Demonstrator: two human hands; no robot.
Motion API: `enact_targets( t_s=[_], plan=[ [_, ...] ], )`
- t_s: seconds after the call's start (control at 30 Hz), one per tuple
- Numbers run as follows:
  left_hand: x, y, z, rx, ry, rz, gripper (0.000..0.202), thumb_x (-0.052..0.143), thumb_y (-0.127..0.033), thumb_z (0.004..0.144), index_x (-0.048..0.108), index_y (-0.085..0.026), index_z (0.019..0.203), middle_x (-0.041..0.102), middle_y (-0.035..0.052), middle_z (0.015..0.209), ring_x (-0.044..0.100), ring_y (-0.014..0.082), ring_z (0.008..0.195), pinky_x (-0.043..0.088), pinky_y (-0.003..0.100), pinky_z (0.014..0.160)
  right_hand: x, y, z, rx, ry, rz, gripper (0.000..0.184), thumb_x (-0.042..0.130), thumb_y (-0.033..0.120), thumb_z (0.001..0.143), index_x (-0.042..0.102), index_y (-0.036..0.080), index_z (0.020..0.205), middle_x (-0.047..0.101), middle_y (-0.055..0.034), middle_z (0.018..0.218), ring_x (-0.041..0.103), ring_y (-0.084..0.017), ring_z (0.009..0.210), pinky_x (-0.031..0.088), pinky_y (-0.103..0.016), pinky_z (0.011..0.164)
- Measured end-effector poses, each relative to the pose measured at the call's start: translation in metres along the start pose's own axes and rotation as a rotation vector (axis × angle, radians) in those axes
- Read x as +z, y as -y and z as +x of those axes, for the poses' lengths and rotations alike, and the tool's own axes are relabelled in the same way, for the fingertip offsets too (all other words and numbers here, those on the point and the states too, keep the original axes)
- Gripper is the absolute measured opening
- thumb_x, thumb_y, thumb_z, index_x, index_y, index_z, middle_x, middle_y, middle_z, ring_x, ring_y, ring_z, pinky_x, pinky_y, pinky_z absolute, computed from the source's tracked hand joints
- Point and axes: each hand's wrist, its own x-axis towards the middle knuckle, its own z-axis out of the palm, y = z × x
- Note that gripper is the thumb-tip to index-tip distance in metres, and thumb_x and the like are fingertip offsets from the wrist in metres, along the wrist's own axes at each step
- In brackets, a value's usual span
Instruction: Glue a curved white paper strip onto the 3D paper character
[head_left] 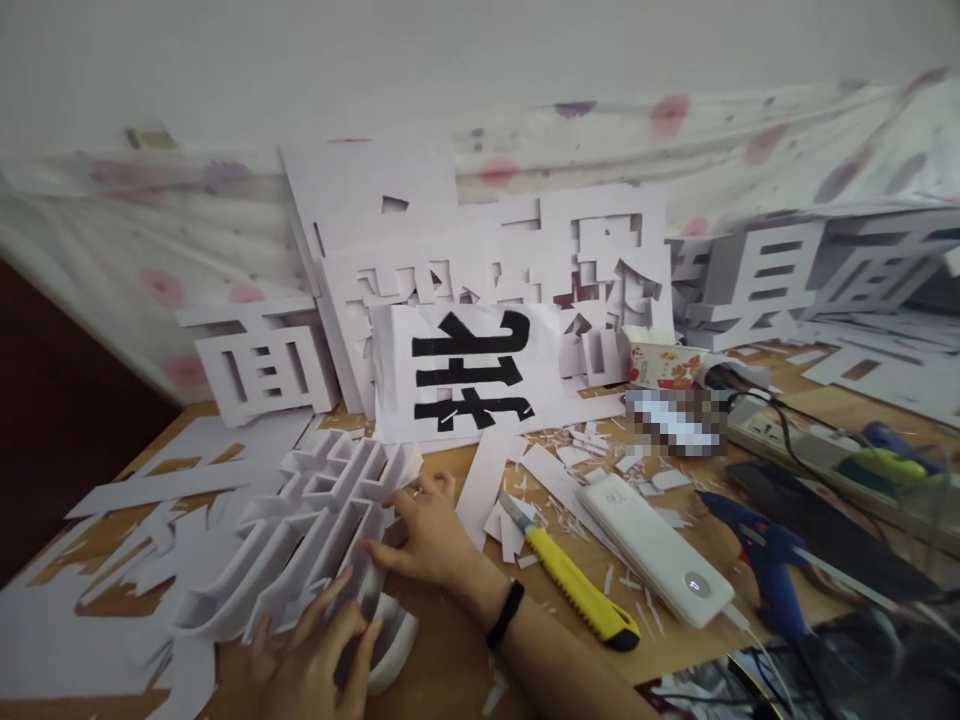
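A white three-dimensional paper character (300, 530) lies flat on the wooden table (450, 660), its thin paper walls standing up. My right hand (424, 535), with a black band on its wrist, rests at the character's right edge, fingers bent and pressed onto a wall strip. At the bottom edge, my left hand (315, 665) has its fingers spread and touches the character's near end. A curved white paper strip (394, 640) lies beside that hand.
Right of my right arm lie a yellow utility knife (574, 585), a white power bank (656, 550) and a blue glue gun (757, 560). A power strip (787, 440), a tissue box (664, 365), a printed black-character sheet (469, 375), and paper scraps lie farther back. Cut-out characters lean on the wall.
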Motion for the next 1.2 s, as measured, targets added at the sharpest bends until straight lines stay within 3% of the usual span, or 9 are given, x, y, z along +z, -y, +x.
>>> enact_targets(
  t_s=[0.13, 0.23, 0.4, 0.5, 0.63, 0.73, 0.93, 1.07, 1.2],
  plan=[
    [-0.002, -0.005, 0.0, 0.028, -0.057, 0.047, 0.03, 0.045, -0.039, 0.095, 0.074, -0.036, 0.092, 0.075, 0.0016, 0.122, 0.073, 0.028, 0.094, 0.045, 0.061, 0.094, 0.0, 0.001, 0.001, 0.007, -0.007, 0.002, 0.045, 0.072, 0.057, 0.083, 0.067, 0.02, 0.109, 0.075, -0.0082, 0.097, 0.056, -0.029, 0.11, 0.024, -0.051, 0.101],
    [-0.007, -0.014, 0.001, 0.0, -0.105, 0.073, 0.033, 0.041, -0.033, 0.096, 0.074, -0.033, 0.09, 0.075, 0.0051, 0.121, 0.073, 0.0274, 0.094, 0.037, 0.066, 0.105, 0.0, 0.001, 0.001, 0.006, -0.002, 0.0, 0.043, 0.071, 0.056, 0.083, 0.067, 0.021, 0.108, 0.075, -0.0075, 0.096, 0.056, -0.029, 0.109, 0.025, -0.052, 0.101],
    [-0.015, -0.034, 0.003, -0.126, -0.099, 0.009, 0.038, 0.036, -0.029, 0.098, 0.073, -0.029, 0.093, 0.072, 0.0119, 0.126, 0.066, 0.031, 0.115, 0.019, 0.072, 0.114, -0.002, 0.001, 0.001, 0.003, -0.008, 0.006, 0.042, 0.072, 0.054, 0.083, 0.068, 0.02, 0.107, 0.074, -0.0087, 0.098, 0.056, -0.029, 0.109, 0.025, -0.052, 0.101],
    [-0.017, -0.04, 0.004, -0.195, -0.057, -0.089, 0.034, 0.039, -0.026, 0.096, 0.072, -0.027, 0.088, 0.07, 0.0117, 0.131, 0.064, 0.0296, 0.119, 0.012, 0.071, 0.117, -0.004, 0.002, 0.002, 0.01, 0.004, 0.017, 0.039, 0.074, 0.05, 0.082, 0.068, 0.019, 0.105, 0.074, -0.0091, 0.096, 0.055, -0.029, 0.108, 0.024, -0.052, 0.101],
    [-0.021, -0.043, 0.004, -0.245, -0.035, -0.183, 0.028, 0.044, -0.025, 0.095, 0.069, -0.027, 0.081, 0.07, 0.0086, 0.131, 0.062, 0.0277, 0.124, 0.004, 0.067, 0.121, -0.006, 0.002, 0.003, -0.018, -0.023, 0.132, 0.02, 0.053, 0.033, 0.098, 0.068, 0.021, 0.102, 0.072, -0.0057, 0.094, 0.056, -0.024, 0.103, 0.025, -0.047, 0.101],
    [-0.025, -0.044, 0.004, -0.275, -0.008, -0.212, 0.03, 0.042, -0.023, 0.097, 0.067, -0.027, 0.082, 0.071, 0.0076, 0.129, 0.058, 0.0279, 0.129, 0.004, 0.067, 0.121, -0.005, 0.001, 0.004, 0.011, -0.084, 0.269, 0.032, 0.038, 0.026, 0.103, 0.067, 0.02, 0.093, 0.07, -0.0037, 0.087, 0.058, -0.021, 0.095, 0.03, -0.042, 0.096],
    [-0.032, -0.044, 0.008, -0.304, 0.071, -0.277, 0.027, 0.045, -0.026, 0.095, 0.067, -0.026, 0.079, 0.07, 0.0076, 0.131, 0.059, 0.0312, 0.129, 0.011, 0.074, 0.117, -0.002, -0.01, 0.009, 0.179, -0.236, 0.369, 0.038, 0.035, 0.032, 0.103, 0.064, 0.02, 0.082, 0.068, -0.0039, 0.079, 0.06, -0.019, 0.081, 0.042, -0.034, 0.081],
    [-0.032, -0.044, 0.007, -0.312, 0.07, -0.273, 0.028, 0.044, -0.024, 0.095, 0.067, -0.025, 0.078, 0.067, 0.0101, 0.134, 0.059, 0.0293, 0.129, 0.009, 0.071, 0.119, -0.001, -0.015, 0.012, 0.24, -0.296, 0.374, 0.027, 0.046, 0.033, 0.098, 0.064, 0.019, 0.083, 0.069, -0.0052, 0.082, 0.061, -0.02, 0.083, 0.045, -0.034, 0.079],
    [-0.028, -0.042, 0.003, -0.281, 0.031, -0.229, 0.029, 0.042, -0.027, 0.097, 0.065, -0.026, 0.079, 0.069, 0.0085, 0.132, 0.062, 0.0301, 0.123, 0.011, 0.072, 0.117, 0.0, -0.012, 0.012, 0.216, -0.28, 0.34, 0.01, 0.057, 0.023, 0.09, 0.064, 0.02, 0.083, 0.071, -0.0033, 0.085, 0.062, -0.02, 0.085, 0.044, -0.035, 0.083]
  ],
)
